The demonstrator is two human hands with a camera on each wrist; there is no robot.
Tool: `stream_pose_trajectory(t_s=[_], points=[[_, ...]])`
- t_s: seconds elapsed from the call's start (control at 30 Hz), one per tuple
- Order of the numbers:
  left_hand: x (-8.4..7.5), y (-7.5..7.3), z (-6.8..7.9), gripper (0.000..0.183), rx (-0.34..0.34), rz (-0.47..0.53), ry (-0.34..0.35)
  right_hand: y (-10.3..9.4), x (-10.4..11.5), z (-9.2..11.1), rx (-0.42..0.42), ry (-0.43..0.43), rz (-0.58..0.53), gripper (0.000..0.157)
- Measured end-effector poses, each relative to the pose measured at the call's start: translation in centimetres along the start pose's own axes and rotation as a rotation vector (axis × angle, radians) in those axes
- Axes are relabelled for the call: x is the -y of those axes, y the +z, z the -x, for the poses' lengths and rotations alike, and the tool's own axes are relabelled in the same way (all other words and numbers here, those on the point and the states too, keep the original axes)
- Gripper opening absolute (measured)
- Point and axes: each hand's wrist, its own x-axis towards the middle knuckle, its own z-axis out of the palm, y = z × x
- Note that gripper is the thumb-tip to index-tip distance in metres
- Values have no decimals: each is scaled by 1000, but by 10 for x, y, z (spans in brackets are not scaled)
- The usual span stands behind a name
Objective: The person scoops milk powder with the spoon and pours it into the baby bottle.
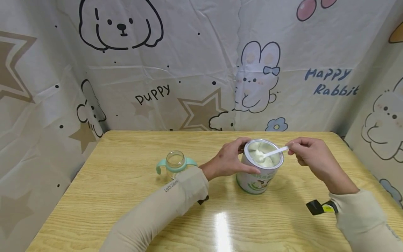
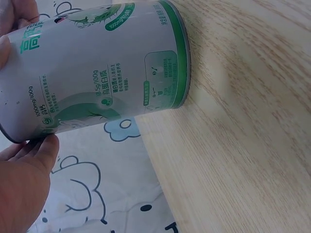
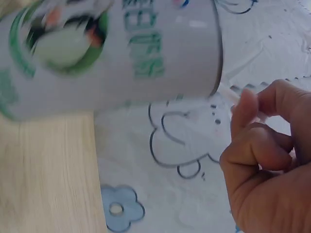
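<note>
White cylindrical can with green printing and a silvery rim: stood on the table right of centre, its uncovered mouth facing upward; whether it leaned slightly could not be told. Contents: pale cream powder, well below the rim. Label: green Chinese lettering, a round green-edged picture and a green band at the base.

Left hand: gripped the can from its left side, thumb along the near wall, fingers around the far side.

Right hand: pinched the handle end of a slim white plastic spoon just beyond the can's right rim. The spoon slanted down across the rim, its scoop end inside the can at the powder.

Clear bottle with a mint-green collar and two curved mint-green handles: stood upright and uncapped on the table, left of the can and well apart from it, partly hidden by the beige left sleeve.

Table, yellowish wood-grained top: bore both vessels.

Pale cloth backdrop printed with cartoon animals, stars and lettering: hung behind the table.
</note>
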Motion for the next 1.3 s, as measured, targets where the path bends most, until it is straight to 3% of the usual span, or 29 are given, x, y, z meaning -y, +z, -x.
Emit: stream_pose_trajectory(t_s=[0.37, 0.63, 0.77, 1.03, 1.3], points=[[0, 0, -1, 90, -1, -13, 4, -5, -8, 0, 4, -6, -159, 19], [-2, -2, 0, 93, 8, -70, 12, -5, -8, -2, -12, 9, -170, 19], [-2, -4, 2, 97, 17, -94, -4, -6, -7, -2, -7, 22, -211, 20], [-4, -15, 7, 101, 1, -85, -63, -8, -3, -2, 38, 13, -461, 24], [-4, -28, 15, 100, -13, -52, -119, -10, 3, -3, 38, 22, -482, 23]])
